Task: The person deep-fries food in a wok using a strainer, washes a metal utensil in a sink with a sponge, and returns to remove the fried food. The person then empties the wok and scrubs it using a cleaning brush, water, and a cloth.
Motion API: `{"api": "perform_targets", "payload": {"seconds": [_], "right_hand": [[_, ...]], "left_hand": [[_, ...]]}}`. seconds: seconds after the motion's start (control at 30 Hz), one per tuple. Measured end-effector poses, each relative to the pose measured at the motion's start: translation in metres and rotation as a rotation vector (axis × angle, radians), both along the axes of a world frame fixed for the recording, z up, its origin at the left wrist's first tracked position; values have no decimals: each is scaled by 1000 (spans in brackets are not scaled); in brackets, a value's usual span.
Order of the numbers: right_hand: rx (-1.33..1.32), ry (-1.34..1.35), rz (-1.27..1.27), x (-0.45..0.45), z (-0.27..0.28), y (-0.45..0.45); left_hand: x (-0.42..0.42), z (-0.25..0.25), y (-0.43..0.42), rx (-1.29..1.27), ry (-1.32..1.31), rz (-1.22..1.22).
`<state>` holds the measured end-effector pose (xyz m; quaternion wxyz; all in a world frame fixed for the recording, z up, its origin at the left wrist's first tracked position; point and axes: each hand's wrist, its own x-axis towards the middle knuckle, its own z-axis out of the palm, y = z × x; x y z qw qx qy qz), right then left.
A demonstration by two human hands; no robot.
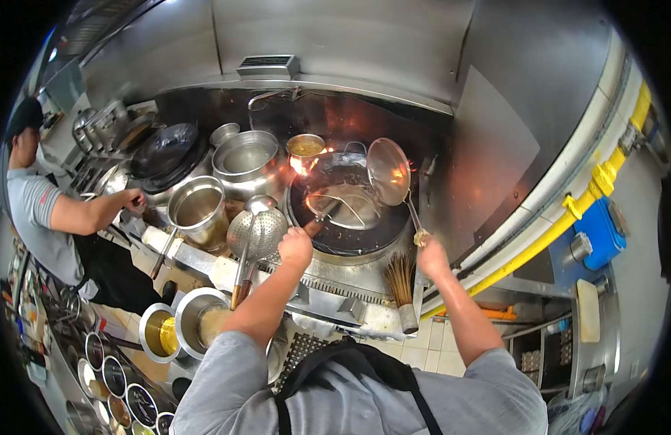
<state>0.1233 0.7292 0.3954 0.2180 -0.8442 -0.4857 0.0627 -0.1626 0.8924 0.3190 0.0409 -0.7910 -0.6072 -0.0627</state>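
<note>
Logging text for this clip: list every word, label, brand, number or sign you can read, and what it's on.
None can be read.
Red mark on the co-worker's grey shirt: too small and blurred to tell whether it is lettering.
Blue container: no lettering can be made out.
Round long-handled utensil: no lettering visible.

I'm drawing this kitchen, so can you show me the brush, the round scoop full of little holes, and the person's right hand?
Brush (400, 283): head view, on its bristles.
Holey scoop (270, 236): head view, on its holed dish.
Right hand (432, 258): head view, back of the hand.
</note>
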Motion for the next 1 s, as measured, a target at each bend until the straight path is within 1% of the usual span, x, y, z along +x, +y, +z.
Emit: {"api": "perform_targets", "payload": {"seconds": [0.03, 0.07, 0.1, 0.13, 0.17, 0.2, 0.23, 0.27, 0.3, 0.33, 0.37, 0.4, 0.43, 0.47, 0.5, 0.53, 0.57, 0.6, 0.63, 0.67, 0.7, 0.73, 0.77, 0.8, 0.83, 0.87, 0.93, 0.97, 1.0], "right_hand": [[-40, -5, -19, -5, -3, -2], [-86, -14, -10, -8, -8, -1], [-106, -23, 67, -14, -33, -5], [-108, -22, 68, -17, -41, -14], [-111, 15, 50, -21, -47, -12], [-123, 51, 36, -26, -54, -10], [-140, 43, 90, -33, -59, -11], [-139, 68, 85, -42, -60, -16], [-139, 94, 79, -51, -59, -23], [-159, 86, 131, -61, -52, -32], [-34, -216, 329, -74, -42, -42], [114, -501, 532, -86, -39, -54], [113, -488, 605, -98, -45, -67], [147, -285, 875, -111, -51, -80], [174, -68, 1162, -127, -61, -92], [-86, 283, 1237, -141, -78, -99], [-236, 446, 1277, -150, -102, -99], [-340, 493, 1256, -158, -130, -98], [-436, 343, 1210, -169, -138, -101], [-398, 335, 1240, -176, -151, -104], [-438, 276, 1272, -177, -173, -101], [-548, 191, 1291, -185, -177, -102], [-579, 179, 1341, -189, -192, -107], [-611, 164, 1374, -213, -174, -128], [-818, 196, 1291, -228, -150, -141], [-939, 143, 1192, -218, -198, -132], [-1173, 9, 991, -195, -301, -111], [-1229, -43, 926, -196, -298, -118], [-1268, -84, 948, -203, -294, -121]], "left_hand": [[2, 4, -2, -91, -109, 36], [-2, 1, -8, -96, -114, 64], [-17, -8, -16, -83, -175, 88], [-18, -11, -19, -60, -223, 37], [-29, -10, -32, 62, -337, 8], [-45, 7, -58, 94, -457, -18], [-62, 32, -86, 137, -575, -42], [-85, 40, -116, -63, -728, -18], [-105, 47, -150, -176, -845, 25], [-137, 31, -183, -529, -1006, -9], [-150, 62, -225, -827, -972, 213], [-174, 27, -268, -915, -1067, 246], [-183, 54, -306, -1077, -1028, 374], [-199, 25, -349, -1056, -933, 411], [-211, -14, -399, -1026, -944, 599], [-217, -44, -442, -974, -1006, 722], [-223, -69, -486, -824, -792, 802], [-226, -91, -529, -699, -563, 890], [-231, -108, -565, -791, -597, 1015], [-236, -120, -592, -883, -638, 1120], [-235, -129, -619, -882, -739, 1212], [-236, -135, -647, -881, -837, 1277], [-239, -144, -680, -845, -868, 1337], [-237, -157, -710, -832, -942, 1253], [-232, -170, -734, -819, -1007, 1161], [-226, -194, -760, -796, -1032, 1193], [-213, -245, -820, -878, -1416, 1655], [-203, -258, -849, -816, -1337, 1786], [-193, -270, -880, -762, -1250, 1902]]}}
